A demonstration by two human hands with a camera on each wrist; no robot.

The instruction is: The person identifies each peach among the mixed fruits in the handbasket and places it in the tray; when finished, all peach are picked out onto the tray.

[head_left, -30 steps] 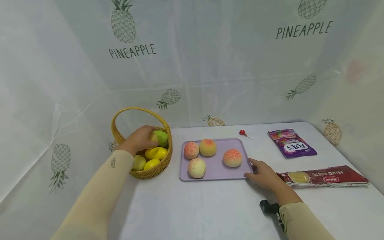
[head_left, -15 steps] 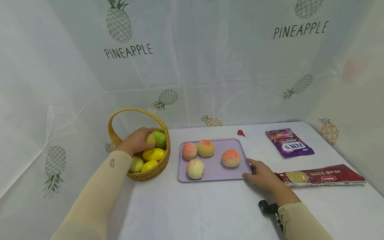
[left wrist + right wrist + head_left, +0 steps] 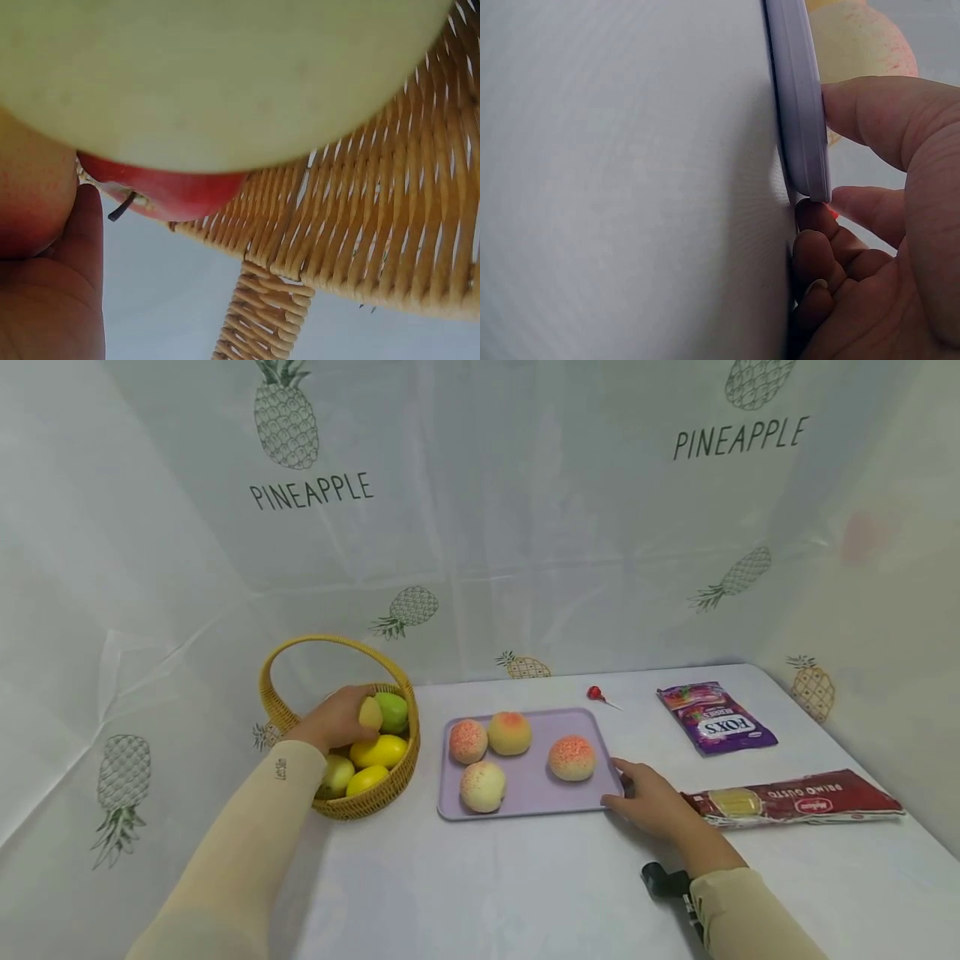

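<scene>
In the head view my left hand [image 3: 339, 718] reaches over the rim of a woven basket [image 3: 387, 787] and grips a yellowish peach [image 3: 370, 714]. The left wrist view shows the red blush on that peach [image 3: 34, 187], with a finger against it. A red apple [image 3: 172, 191] lies behind a large pale fruit [image 3: 210, 82] there. My right hand [image 3: 648, 797] is at the right edge of a lilac tray [image 3: 536, 793]. In the right wrist view the thumb [image 3: 855, 112] lies on the rim of the tray [image 3: 799, 97], other fingers curled under it.
The tray bears several peaches, one [image 3: 572, 758] near its right side. A green fruit [image 3: 392, 713] and lemons [image 3: 379, 751] sit in the basket. At right lie a purple candy bag [image 3: 716, 718] and a red pasta packet [image 3: 795, 798]; a lollipop [image 3: 596, 692] lies behind the tray.
The whole head view has slid slightly left and a little down. Both hands keep their places at the basket and the tray.
</scene>
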